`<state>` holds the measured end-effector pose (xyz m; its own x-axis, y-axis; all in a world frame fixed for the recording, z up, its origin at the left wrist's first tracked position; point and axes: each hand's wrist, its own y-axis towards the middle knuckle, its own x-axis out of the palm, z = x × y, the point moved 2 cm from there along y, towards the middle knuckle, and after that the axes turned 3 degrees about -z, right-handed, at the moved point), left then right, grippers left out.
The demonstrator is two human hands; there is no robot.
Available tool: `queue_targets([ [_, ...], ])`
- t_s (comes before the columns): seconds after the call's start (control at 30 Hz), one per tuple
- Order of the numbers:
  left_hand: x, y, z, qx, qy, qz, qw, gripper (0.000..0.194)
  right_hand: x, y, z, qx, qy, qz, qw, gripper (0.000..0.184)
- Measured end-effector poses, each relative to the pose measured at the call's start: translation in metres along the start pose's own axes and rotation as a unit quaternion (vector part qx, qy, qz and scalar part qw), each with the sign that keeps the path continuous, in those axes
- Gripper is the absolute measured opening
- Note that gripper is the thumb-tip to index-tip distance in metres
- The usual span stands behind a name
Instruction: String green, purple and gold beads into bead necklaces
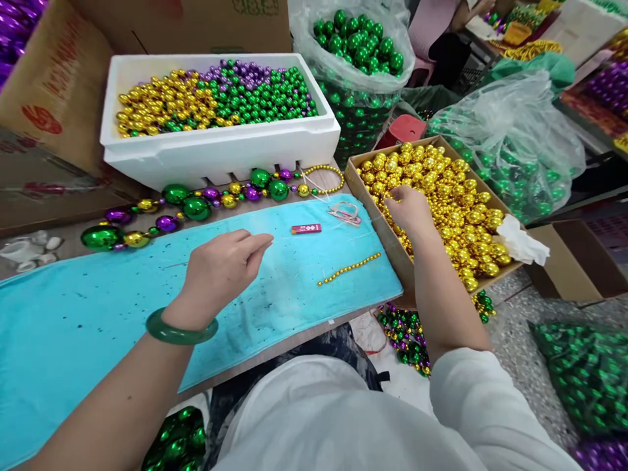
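Observation:
My left hand (223, 271), with a green bangle (181, 327) on the wrist, hovers over the blue cloth (122, 314). Its thumb and fingers are pressed together; what they hold is too fine to make out. A thin dark line, like a needle, shows left of it. My right hand (409, 209) is closed at the left side of a cardboard box of gold beads (441, 196), its fingertips partly hidden. Fine pale thread (363, 234) shows between the hands. A short string of gold beads (349, 269), a small dark-red packet (305, 229) and thread snips (345, 212) lie on the cloth.
A white foam box (220, 147) of gold, green and purple beads stands behind the cloth. Before it lies a strung bead garland (196, 208). Bags of green balls (360, 49) stand behind and right. An open carton (579, 258) sits on the floor at right.

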<state>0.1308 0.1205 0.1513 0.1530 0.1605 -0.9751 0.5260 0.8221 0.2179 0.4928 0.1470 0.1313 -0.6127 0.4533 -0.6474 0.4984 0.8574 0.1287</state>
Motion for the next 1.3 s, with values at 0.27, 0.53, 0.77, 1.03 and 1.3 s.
queue_targets([
  [0.27,0.008,0.013,0.022,0.036,0.070,-0.062,0.995,0.029,0.071,-0.094,-0.084,-0.164,0.281,-0.318,0.890,0.029],
  [0.53,0.018,0.006,0.016,0.052,0.033,-0.042,0.997,0.025,0.143,-0.116,-0.080,-0.012,0.352,-0.468,0.810,0.044],
  [0.77,0.039,0.005,-0.003,-0.001,-0.011,-0.027,1.000,0.032,0.165,-0.108,-0.079,-0.058,0.171,-0.395,0.901,0.013],
  [1.03,0.074,0.011,0.006,0.017,-0.036,-0.082,0.996,0.032,0.150,-0.115,-0.065,-0.140,-0.055,-0.418,0.896,0.025],
  [1.3,0.086,0.012,0.006,0.074,0.013,-0.111,0.991,0.036,0.022,-0.079,-0.012,-0.092,-0.207,-0.166,0.960,0.028],
])
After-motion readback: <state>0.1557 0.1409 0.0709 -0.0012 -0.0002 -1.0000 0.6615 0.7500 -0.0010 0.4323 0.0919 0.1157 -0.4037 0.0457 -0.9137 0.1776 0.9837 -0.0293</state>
